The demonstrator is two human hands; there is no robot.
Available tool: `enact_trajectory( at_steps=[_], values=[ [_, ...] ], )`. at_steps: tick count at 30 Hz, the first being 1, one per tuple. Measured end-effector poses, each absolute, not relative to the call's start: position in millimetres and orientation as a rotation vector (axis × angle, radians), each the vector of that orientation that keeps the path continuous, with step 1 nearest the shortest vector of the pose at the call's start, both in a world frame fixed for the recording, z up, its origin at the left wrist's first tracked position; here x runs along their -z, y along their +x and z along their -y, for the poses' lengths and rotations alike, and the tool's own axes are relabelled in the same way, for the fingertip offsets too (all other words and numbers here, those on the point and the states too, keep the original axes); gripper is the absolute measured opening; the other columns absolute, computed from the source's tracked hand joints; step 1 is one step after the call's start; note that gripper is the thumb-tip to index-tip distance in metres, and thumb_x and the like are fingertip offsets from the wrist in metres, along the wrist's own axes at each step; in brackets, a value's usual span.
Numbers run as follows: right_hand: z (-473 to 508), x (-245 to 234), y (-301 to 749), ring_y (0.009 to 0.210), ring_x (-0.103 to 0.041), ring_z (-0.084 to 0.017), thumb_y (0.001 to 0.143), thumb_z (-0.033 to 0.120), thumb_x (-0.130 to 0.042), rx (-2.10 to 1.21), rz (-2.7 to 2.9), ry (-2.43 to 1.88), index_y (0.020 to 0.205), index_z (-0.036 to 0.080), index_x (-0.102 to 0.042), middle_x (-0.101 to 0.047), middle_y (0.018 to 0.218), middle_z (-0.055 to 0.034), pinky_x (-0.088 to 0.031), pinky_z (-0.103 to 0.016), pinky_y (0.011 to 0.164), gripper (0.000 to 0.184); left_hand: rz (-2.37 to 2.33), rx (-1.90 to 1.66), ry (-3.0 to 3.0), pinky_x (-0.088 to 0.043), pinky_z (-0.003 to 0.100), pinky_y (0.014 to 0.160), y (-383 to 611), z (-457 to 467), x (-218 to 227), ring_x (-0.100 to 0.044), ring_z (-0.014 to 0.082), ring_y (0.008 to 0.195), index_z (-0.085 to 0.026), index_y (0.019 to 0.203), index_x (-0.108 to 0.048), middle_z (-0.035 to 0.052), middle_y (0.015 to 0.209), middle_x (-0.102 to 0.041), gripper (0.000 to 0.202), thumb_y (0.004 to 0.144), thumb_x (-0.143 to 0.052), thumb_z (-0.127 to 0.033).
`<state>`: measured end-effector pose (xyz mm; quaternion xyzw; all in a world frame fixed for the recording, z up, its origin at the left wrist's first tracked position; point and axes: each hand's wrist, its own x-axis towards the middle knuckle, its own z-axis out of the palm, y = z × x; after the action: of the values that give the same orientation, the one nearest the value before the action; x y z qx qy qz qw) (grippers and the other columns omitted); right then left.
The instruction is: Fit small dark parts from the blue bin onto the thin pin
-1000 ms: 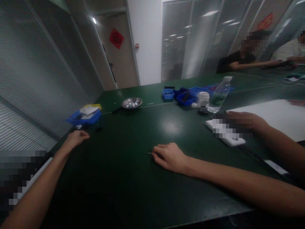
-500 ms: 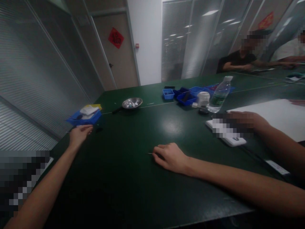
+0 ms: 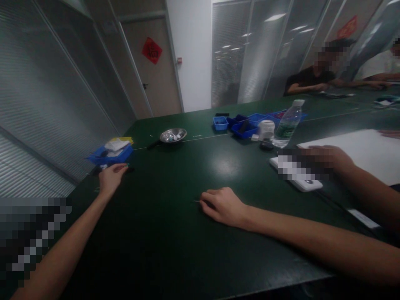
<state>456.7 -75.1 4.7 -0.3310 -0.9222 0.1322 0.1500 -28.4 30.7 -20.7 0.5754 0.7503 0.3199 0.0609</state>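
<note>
My left hand [image 3: 111,179] reaches to the far left of the green table. Its thumb and fingers are pinched together at a tiny greenish thing [image 3: 127,165], too small to name. A dark object [image 3: 131,169] lies just beside these fingertips. Behind the hand stands a blue tray [image 3: 125,156] holding white and yellow packets. Resting on the table near the middle, my right hand [image 3: 223,206] is curled closed. From its fingers a thin pale stick [image 3: 196,201] pokes out to the left; the rest of it is hidden.
A steel pan [image 3: 173,136] with small items stands farther back. Several blue bins [image 3: 221,123], a white jar [image 3: 266,130] and a water bottle [image 3: 287,125] stand right of it. Another person's hand [image 3: 331,158] lies by a white device [image 3: 304,183] at right. Other people sit farther back.
My left hand has moved right, and its fingertips have come to the small greenish thing by the dark object. My right hand has stayed still.
</note>
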Motion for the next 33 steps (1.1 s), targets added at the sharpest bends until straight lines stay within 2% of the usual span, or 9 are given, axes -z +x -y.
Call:
enact_trajectory(
  at_steps=[5,11,18,27,33],
  values=[
    [74.8,-6.5,457.4,0.061,-0.047,-0.008,0.103,0.036,-0.039,-0.376,2.657,-0.959,0.1,0.017,-0.062,-0.061,0.084,-0.0011,-0.029,-0.024,0.055,0.029,-2.339,-1.028,1.819,-0.051,0.032,0.083,-17.6,-25.9,21.4,-0.069,0.025,0.09,-0.019,0.109,-0.075,0.0064,0.102,-0.075,0.039,0.087,-0.061,-0.047],
    [75.8,-8.0,458.2,0.06,-0.046,-0.008,0.103,0.035,-0.04,-0.366,2.657,-0.948,0.098,0.017,-0.062,-0.062,0.084,-0.0007,-0.028,-0.024,0.054,0.029,-2.307,-1.114,1.9,-0.051,0.032,0.088,-12.1,-23.8,19.4,-0.069,0.0242,0.093,-0.021,0.112,-0.073,0.0048,0.107,-0.074,0.039,0.089,-0.057,-0.048],
    [75.2,-5.5,458.7,0.06,-0.045,-0.008,0.103,0.035,-0.04,-0.372,2.652,-0.935,0.098,0.017,-0.061,-0.061,0.083,-0.0006,-0.029,-0.023,0.055,0.029,-2.338,-1.033,1.81,-0.053,0.034,0.082,-11.6,-25.3,19.1,-0.069,0.0265,0.09,-0.019,0.112,-0.074,0.0071,0.1,-0.075,0.041,0.085,-0.062,-0.047],
    [75.1,-2.9,458.4,0.06,-0.045,-0.008,0.103,0.035,-0.039,-0.336,2.651,-0.935,0.098,0.017,-0.061,-0.062,0.083,-0.0005,-0.028,-0.024,0.055,0.029,-2.322,-1.036,1.972,-0.052,0.033,0.09,-14.6,-23.7,21.4,-0.07,0.0254,0.093,-0.017,0.108,-0.075,0.0073,0.106,-0.075,0.039,0.088,-0.057,-0.045],
    [74.1,-3.0,458.6,0.061,-0.046,-0.008,0.103,0.035,-0.04,-0.348,2.656,-0.932,0.099,0.017,-0.062,-0.061,0.083,-0.001,-0.028,-0.024,0.055,0.029,-2.257,-1.089,1.973,-0.052,0.031,0.089,-15.7,-24.1,22.7,-0.07,0.0234,0.093,-0.019,0.116,-0.072,0.0064,0.107,-0.074,0.041,0.09,-0.055,-0.046]
  ],
)
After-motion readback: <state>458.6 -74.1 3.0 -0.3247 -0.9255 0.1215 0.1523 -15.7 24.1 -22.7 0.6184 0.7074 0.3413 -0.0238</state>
